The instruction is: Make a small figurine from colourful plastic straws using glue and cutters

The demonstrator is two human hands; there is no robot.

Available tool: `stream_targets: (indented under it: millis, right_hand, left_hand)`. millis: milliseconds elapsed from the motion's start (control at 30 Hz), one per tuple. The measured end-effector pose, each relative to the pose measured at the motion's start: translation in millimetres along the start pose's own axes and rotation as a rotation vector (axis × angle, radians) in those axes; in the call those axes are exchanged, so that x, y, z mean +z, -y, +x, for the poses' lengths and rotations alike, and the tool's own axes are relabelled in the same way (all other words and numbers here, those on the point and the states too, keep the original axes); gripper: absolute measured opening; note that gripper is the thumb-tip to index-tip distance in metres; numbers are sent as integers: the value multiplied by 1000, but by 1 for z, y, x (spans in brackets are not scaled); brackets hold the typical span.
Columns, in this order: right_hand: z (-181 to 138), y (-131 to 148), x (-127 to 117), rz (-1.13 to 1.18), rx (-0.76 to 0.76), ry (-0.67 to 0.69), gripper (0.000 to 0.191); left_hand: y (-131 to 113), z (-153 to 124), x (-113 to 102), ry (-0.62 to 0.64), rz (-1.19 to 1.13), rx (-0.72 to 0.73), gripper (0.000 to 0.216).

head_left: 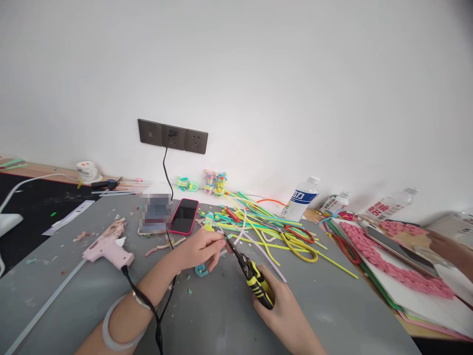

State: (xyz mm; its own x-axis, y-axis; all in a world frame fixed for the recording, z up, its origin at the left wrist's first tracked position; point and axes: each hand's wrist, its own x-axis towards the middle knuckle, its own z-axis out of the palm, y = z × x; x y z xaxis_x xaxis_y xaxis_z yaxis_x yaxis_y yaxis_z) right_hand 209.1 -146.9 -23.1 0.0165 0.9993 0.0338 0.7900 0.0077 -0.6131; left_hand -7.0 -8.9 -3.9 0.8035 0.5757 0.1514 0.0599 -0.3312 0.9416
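Observation:
My right hand [281, 301] is wrapped round the yellow-and-black handles of a pair of long-nose pliers [246, 264]. The jaws point up and left, and their tips meet the fingertips of my left hand [201, 246]. Those fingers are closed in a pinch, with a small pastel green-and-yellow figure [209, 222] showing just above them. Its lower part is hidden behind the hand. Whatever lies between the plier tips is too small to make out. A blue curled piece [201, 269] rests on the grey table [229, 320] under my left hand.
Yellow and green strips [258, 222], with scissors [299, 234] among them, lie behind the pliers. A pink glue gun [109, 249] and its black cord are at left, near a red-edged phone [185, 217]. Bottles [301, 197] stand behind. Another person's hand [449, 251] is at far right.

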Motion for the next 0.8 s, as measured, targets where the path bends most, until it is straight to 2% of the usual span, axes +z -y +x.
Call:
stream_targets:
  millis: [67, 400, 533, 667, 800]
  right_hand:
    - [0, 1, -1, -4, -8, -2, 27]
    - [-5, -4, 2, 24, -23, -50, 37]
    - [-3, 2, -2, 26, -10, -32, 34]
    - [-6, 8, -5, 135, 2, 10, 30]
    - [-19, -4, 2, 215, 54, 51, 35]
  left_hand:
    - [-1, 0, 0, 6, 5, -3, 44]
    - [-1, -1, -1, 22, -52, -35, 42]
    - [-2, 0, 0, 27, -69, -46, 42]
    - [-3, -1, 1, 44, -128, -54, 41]
    - [-2, -1, 2, 102, -210, -72, 42]
